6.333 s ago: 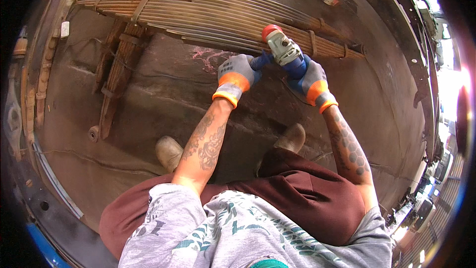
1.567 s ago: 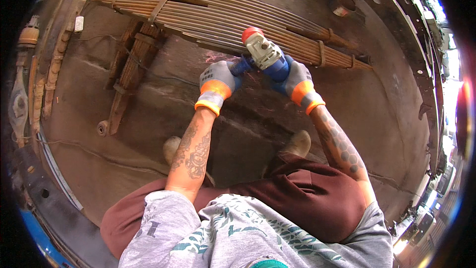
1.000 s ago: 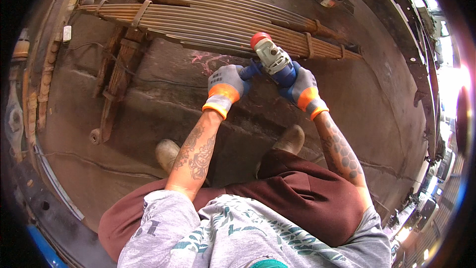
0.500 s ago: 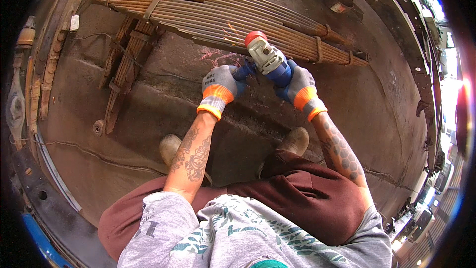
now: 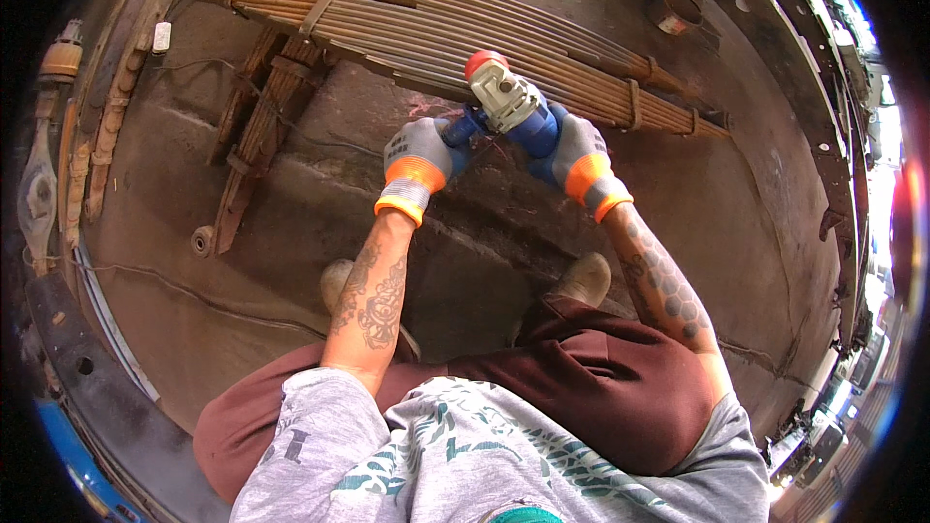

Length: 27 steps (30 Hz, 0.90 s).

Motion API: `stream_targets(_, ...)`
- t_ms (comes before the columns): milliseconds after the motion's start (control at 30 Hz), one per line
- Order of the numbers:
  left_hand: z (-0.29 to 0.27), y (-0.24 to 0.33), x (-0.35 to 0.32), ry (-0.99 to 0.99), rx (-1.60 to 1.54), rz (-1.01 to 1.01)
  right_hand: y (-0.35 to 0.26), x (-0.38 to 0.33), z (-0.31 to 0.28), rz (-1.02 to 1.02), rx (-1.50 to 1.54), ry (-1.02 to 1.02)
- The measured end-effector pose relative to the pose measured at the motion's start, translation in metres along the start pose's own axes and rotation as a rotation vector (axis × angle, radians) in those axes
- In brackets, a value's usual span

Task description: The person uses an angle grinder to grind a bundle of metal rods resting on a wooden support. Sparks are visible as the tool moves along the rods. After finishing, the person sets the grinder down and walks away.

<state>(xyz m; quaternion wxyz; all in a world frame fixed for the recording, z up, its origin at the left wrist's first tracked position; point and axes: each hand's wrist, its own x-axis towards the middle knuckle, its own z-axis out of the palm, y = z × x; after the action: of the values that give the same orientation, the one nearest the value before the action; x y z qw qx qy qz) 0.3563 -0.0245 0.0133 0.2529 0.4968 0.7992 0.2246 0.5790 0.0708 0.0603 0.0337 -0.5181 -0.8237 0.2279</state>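
Note:
I hold a blue angle grinder (image 5: 509, 107) with a grey gear head and a red guard over a long rusty stack of leaf springs (image 5: 407, 34) lying on the dirty floor. My left hand (image 5: 418, 157), in a grey and orange glove, grips the grinder's side handle. My right hand (image 5: 576, 150), gloved the same way, wraps around the blue body. The grinder's head sits at the near edge of the spring stack, near its middle.
A second, shorter leaf spring pack (image 5: 257, 136) lies angled at the left. Long rusty metal bars (image 5: 116, 97) line the far left edge. Small metal parts (image 5: 673, 10) lie at the back right. My shoes (image 5: 586, 279) stand just below the grinder.
The grinder and both hands have shifted slightly along the spring stack, drifting left and back right, staying at its near edge. The grip has not changed.

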Motion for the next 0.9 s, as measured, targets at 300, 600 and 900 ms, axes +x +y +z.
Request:
stream_targets(300, 0.011, -0.003, 0.016, -0.112, 0.049, 0.026, 0.02, 0.01, 0.021, 0.074, 0.01, -0.01)
stream_targets(600, 0.057, -0.018, 0.048, -0.205, 0.016, 0.094, 0.052, 0.017, 0.055, 0.1, 0.054, 0.05)
stream_targets(900, 0.071, -0.021, 0.063, -0.265, 0.032, 0.106, 0.054, 0.019, 0.064, 0.163, 0.091, 0.084)
